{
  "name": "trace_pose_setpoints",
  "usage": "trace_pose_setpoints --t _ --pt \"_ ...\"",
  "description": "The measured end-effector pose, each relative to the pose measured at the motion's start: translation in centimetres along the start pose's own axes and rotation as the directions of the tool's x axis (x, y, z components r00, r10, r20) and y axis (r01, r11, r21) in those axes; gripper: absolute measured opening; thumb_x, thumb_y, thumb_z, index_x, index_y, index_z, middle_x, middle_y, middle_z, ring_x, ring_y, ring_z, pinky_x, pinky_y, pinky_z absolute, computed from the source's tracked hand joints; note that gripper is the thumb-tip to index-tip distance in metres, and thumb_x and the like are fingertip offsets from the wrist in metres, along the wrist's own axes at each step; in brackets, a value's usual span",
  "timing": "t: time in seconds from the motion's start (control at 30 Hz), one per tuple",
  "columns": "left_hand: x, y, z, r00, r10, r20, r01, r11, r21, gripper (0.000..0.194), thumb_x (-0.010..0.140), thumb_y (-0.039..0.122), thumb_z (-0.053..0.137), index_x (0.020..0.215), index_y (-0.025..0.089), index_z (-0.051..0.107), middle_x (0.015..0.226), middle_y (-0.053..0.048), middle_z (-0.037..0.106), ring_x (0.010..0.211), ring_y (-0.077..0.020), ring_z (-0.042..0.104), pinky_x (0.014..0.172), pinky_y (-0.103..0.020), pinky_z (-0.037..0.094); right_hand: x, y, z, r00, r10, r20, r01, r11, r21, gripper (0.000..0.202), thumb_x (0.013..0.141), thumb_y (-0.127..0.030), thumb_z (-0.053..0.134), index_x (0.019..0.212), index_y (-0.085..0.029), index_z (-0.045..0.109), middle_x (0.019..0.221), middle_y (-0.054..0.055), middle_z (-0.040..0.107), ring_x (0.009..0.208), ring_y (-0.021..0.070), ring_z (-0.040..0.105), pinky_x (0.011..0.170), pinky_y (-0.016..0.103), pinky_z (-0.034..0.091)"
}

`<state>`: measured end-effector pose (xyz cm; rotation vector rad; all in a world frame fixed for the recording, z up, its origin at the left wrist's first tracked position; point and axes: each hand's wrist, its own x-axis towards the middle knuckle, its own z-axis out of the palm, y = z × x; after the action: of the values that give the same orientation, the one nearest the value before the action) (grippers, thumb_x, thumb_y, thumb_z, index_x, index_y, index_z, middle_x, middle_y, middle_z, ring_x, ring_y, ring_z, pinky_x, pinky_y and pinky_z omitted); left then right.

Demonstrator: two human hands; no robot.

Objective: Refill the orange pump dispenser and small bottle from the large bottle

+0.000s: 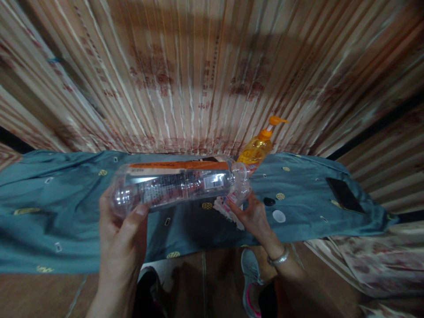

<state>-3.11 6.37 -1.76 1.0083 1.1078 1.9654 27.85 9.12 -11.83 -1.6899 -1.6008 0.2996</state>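
Note:
My left hand [124,229] is closed around the base end of a large clear plastic bottle [179,187] with an orange-edged label and a barcode. The bottle lies nearly level in the air above the cloth, its neck end towards the right. At that end my right hand [250,216] grips a small clear plastic container [243,185], which meets the large bottle's mouth; its exact kind is hard to make out. Below the right hand lies a crumpled white tissue or cloth [228,212], partly hidden. Behind the necks stands a pump bottle [256,150] of yellow liquid with an orange pump.
A teal patterned cloth [185,238] covers the narrow table. On its right side lie a black cap [269,201], a white round lid [278,216] and a dark phone [344,194]. Pleated curtains [185,79] hang behind, and black poles slant at both sides.

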Motion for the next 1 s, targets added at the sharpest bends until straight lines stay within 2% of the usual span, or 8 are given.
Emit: trace_pose_setpoints --t 0.1,0.2,0.3,0.6,0.8,1.0 --pt "0.25 0.4 0.03 0.999 -0.043 -0.007 0.043 0.998 -0.037 0.06 0.061 0.047 0.114 0.116 0.043 0.088 0.125 0.0 0.084 0.134 -0.0392 0.076 0.137 -0.073 0.044 -0.03 -0.05 0.0 1.0 -0.002 -0.003 0.002 1.0 0.013 0.065 0.093 -0.071 0.083 0.132 -0.019 0.075 0.104 0.019 0.091 0.091 0.04 0.089 0.08 0.054 0.073" --pt "0.33 0.69 0.28 0.998 -0.053 -0.043 0.05 0.997 -0.055 0.065 0.053 0.049 0.117 0.111 0.041 0.088 0.118 0.0 0.083 0.128 -0.0384 0.077 0.139 -0.075 0.041 -0.03 -0.18 -0.07 1.0 -0.007 0.005 0.007 0.999 0.032 0.053 0.093 -0.06 0.085 0.132 -0.025 0.075 0.108 0.017 0.09 0.097 0.0406 0.089 0.084 0.057 0.074" --pt "0.23 0.84 0.54 0.995 -0.072 -0.069 0.068 0.996 -0.058 0.067 0.051 0.05 0.118 0.111 0.039 0.088 0.117 0.0 0.083 0.125 -0.0379 0.076 0.14 -0.077 0.038 0.01 -0.25 -0.17 1.0 -0.002 0.02 0.001 0.999 0.033 0.05 0.093 -0.055 0.086 0.132 -0.027 0.074 0.107 0.016 0.09 0.096 0.041 0.089 0.083 0.06 0.075" --pt "0.16 0.57 0.1 0.997 -0.066 -0.032 0.065 0.997 -0.04 0.064 0.058 0.048 0.115 0.115 0.042 0.088 0.122 -0.001 0.083 0.137 -0.0423 0.075 0.139 -0.079 0.038 0.0 -0.19 -0.02 1.0 -0.01 -0.008 0.01 1.0 0.014 0.058 0.092 -0.062 0.085 0.131 -0.021 0.075 0.103 0.017 0.091 0.092 0.0387 0.089 0.08 0.054 0.074" --pt "0.06 0.55 -0.07 0.999 -0.048 0.006 0.048 0.998 -0.033 0.058 0.066 0.045 0.111 0.118 0.042 0.087 0.124 -0.001 0.084 0.135 -0.0405 0.076 0.137 -0.076 0.042 -0.01 -0.11 0.04 1.0 -0.015 -0.022 0.015 1.0 -0.004 0.065 0.091 -0.067 0.084 0.131 -0.017 0.077 0.104 0.02 0.091 0.093 0.041 0.09 0.08 0.052 0.074" --pt "0.13 0.79 0.23 0.998 -0.06 -0.022 0.059 0.997 -0.052 0.061 0.06 0.044 0.114 0.115 0.04 0.086 0.123 -0.001 0.084 0.134 -0.0411 0.076 0.135 -0.075 0.046 0.06 -0.19 -0.16 1.0 -0.012 0.004 0.012 1.0 -0.019 0.061 0.092 -0.063 0.083 0.134 -0.019 0.075 0.104 0.017 0.091 0.093 0.039 0.09 0.081 0.053 0.074"
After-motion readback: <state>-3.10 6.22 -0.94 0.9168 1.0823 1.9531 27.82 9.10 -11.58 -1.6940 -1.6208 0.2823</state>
